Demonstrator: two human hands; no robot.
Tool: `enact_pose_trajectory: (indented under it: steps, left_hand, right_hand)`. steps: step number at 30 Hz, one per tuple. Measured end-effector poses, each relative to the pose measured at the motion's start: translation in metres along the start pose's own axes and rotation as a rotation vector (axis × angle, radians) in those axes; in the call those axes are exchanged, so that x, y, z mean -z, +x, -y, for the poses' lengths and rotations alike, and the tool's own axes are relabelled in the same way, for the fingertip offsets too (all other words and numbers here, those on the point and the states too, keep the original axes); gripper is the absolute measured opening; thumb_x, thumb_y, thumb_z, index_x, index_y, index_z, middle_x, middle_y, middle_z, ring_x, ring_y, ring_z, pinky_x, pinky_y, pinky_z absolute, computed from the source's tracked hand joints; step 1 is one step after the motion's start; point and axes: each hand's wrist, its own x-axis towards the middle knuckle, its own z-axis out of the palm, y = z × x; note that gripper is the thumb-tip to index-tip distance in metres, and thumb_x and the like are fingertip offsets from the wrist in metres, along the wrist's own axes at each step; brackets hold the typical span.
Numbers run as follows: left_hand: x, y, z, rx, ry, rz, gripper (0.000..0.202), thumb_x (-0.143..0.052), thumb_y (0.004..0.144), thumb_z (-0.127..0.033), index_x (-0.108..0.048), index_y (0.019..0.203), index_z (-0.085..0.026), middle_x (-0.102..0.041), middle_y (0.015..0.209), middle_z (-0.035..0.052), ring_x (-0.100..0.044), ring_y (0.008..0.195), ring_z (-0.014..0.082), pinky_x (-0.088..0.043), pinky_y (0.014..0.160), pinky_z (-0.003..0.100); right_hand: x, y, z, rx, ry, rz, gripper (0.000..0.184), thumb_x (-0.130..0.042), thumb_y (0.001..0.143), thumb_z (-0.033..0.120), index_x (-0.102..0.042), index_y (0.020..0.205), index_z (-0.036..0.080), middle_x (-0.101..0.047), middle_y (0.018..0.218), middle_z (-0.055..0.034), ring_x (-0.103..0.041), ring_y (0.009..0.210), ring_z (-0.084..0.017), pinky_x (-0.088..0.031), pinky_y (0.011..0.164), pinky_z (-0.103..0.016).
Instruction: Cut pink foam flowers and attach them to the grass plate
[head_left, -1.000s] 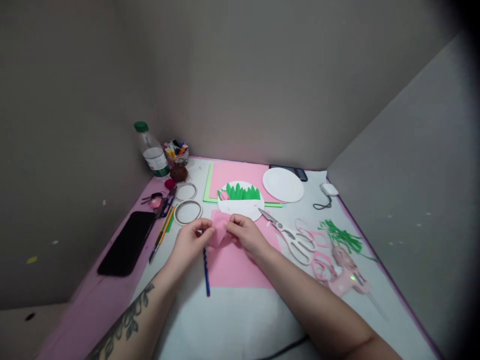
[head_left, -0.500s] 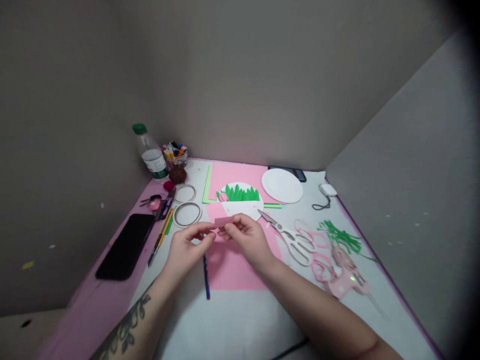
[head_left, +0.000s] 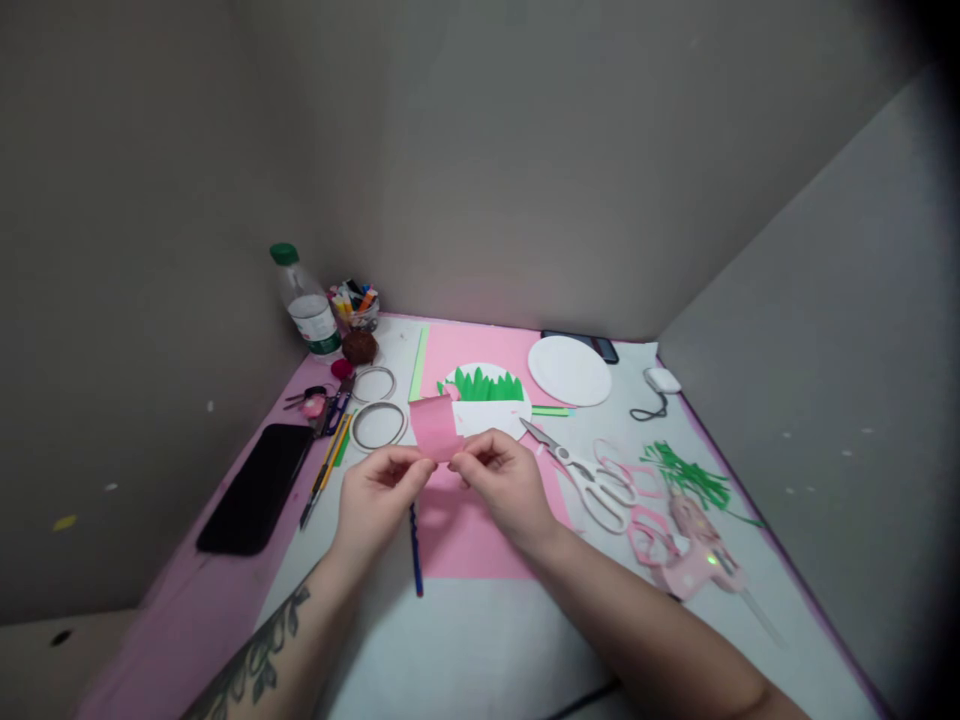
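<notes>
In the middle of the table, from the head view, both hands are working on a small pink paper. The left hand is pinching it by the near edge, thumb against fingertips, and the right hand is doing the same just beside it, thumb closed and fingers curled in. So neither hand is spreading open, and the two grips are sitting close together. The paper is hanging above a bigger pink sheet and covering a bit of the left side of a white circle, which is carrying a row of green paper grass.

A blue pencil is lying near the left hand, by the sheet's left edge. Over on the right, white-handled scissors are pointing toward the circle, with a pink glue gun sitting nearer and showing a green light. Green strips are piling up beyond it. On the far side, a plain white disc is lying flat. To the left, two tape rolls are resting near a black phone, and a bottle is standing farther back.
</notes>
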Motion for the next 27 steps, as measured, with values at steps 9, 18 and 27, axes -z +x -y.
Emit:
enact_pose_trajectory:
  steps: [9, 18, 27]
  left_hand:
    - [-0.0053, -0.0019, -0.0002, 0.139, -0.204, 0.049, 0.017, -0.071, 0.071, -0.028, -0.061, 0.066, -0.016, -0.07, 0.067, 0.0027, -0.067, 0.068, 0.0151, -0.051, 0.066, 0.024]
    - [-0.0078, -0.0002, 0.0005, 0.146, -0.123, 0.013, 0.017, -0.073, 0.068, -0.029, -0.064, 0.063, -0.016, -0.069, 0.067, 0.0024, -0.063, 0.066, 0.0143, -0.049, 0.065, 0.024]
    - [-0.0094, -0.0008, 0.0061, 0.182, -0.137, 0.037, 0.019, -0.072, 0.068, -0.03, -0.06, 0.061, -0.017, -0.068, 0.066, 0.0011, -0.064, 0.066, 0.0149, -0.048, 0.065, 0.025]
  right_hand:
    - [-0.0014, 0.0005, 0.0011, -0.027, -0.027, -0.024, 0.016, -0.069, 0.07, 0.022, -0.057, 0.061, 0.019, -0.061, 0.062, 0.0007, -0.055, 0.058, -0.013, -0.044, 0.057, -0.026]
    - [0.0005, 0.0015, 0.001, -0.025, -0.053, -0.051, 0.017, -0.07, 0.069, 0.024, -0.056, 0.061, 0.02, -0.063, 0.065, -0.0007, -0.056, 0.06, -0.015, -0.045, 0.059, -0.027]
    - [-0.0006, 0.0006, -0.0011, 0.002, -0.069, -0.057, 0.02, -0.069, 0.07, 0.024, -0.052, 0.061, 0.02, -0.059, 0.062, 0.001, -0.054, 0.059, -0.014, -0.043, 0.057, -0.027]
